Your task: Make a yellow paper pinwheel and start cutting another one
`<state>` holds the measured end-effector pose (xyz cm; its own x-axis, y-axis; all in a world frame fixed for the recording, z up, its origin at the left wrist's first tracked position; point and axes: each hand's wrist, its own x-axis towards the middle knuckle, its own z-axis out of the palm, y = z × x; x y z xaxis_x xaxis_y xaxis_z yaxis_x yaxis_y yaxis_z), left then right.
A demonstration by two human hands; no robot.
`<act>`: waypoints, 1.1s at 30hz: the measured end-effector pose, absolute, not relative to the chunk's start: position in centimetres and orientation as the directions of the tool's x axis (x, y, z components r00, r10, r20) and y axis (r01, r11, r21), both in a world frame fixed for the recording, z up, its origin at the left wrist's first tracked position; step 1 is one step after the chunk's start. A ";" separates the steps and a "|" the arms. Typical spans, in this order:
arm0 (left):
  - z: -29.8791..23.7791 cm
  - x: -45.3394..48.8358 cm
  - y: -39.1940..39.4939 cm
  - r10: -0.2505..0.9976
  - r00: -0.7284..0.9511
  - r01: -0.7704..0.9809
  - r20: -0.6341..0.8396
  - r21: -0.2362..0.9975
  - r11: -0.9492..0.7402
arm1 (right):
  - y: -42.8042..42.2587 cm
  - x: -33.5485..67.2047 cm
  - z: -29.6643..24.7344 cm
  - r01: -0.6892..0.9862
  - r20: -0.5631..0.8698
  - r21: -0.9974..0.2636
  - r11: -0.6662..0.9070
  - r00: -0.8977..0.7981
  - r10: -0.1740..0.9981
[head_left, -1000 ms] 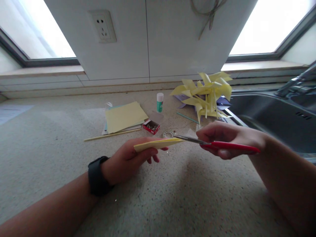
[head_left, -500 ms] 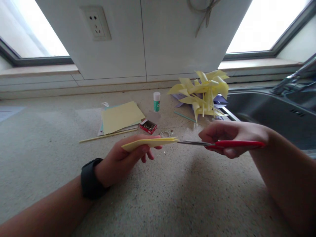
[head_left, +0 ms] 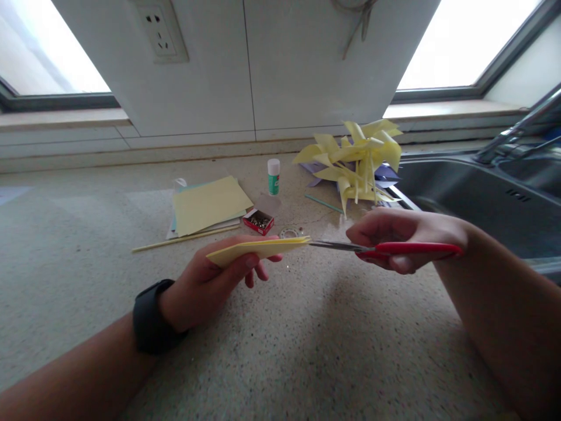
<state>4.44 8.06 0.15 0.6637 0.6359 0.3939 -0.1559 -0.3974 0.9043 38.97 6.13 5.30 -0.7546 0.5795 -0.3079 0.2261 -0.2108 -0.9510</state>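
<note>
Folded yellow paper point(head_left: 258, 249) is pinched in my left hand point(head_left: 210, 280), thumb below and fingers behind, with its layered end pointing right. My right hand point(head_left: 398, 234) is closed around the red-handled scissors point(head_left: 407, 249). Their metal blades reach left, and the tips meet the paper's right end; whether they are between the layers I cannot tell. Both hands are above the counter. Beyond the paper lie a small red box of brass-coloured pins point(head_left: 259, 222) and a clear ring-shaped piece point(head_left: 289, 233).
Yellow paper pinwheels point(head_left: 357, 155) lie at the back right beside a metal sink point(head_left: 460, 193). A glue stick point(head_left: 273, 177) stands upright at the back. Stacked coloured paper point(head_left: 210, 204) lies left, with a thin wooden stick point(head_left: 184, 240) before it. A green stick point(head_left: 324, 203) lies near the pinwheels.
The whole view has shifted slightly, so everything appears a little further left and higher. Both hands keep their hold, and the scissors stay against the paper's end.
</note>
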 end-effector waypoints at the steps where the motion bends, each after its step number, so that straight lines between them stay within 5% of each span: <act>1: 0.2 4.5 8.0 0.634 0.664 -0.156 0.397 0.902 -0.401 | 6.1 38.8 5.4 0.223 -0.305 -0.952 -0.210 -0.755 0.580; 33: 0.5 4.2 8.1 0.608 0.716 -0.062 0.344 0.898 -0.435 | 6.1 38.2 5.5 0.205 -0.261 -0.965 -0.162 -0.797 0.545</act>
<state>4.22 8.10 0.47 0.7157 0.6081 0.3436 -0.0617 -0.4350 0.8983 38.24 6.09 5.52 -0.7968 0.5451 -0.2605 0.2049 -0.1619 -0.9653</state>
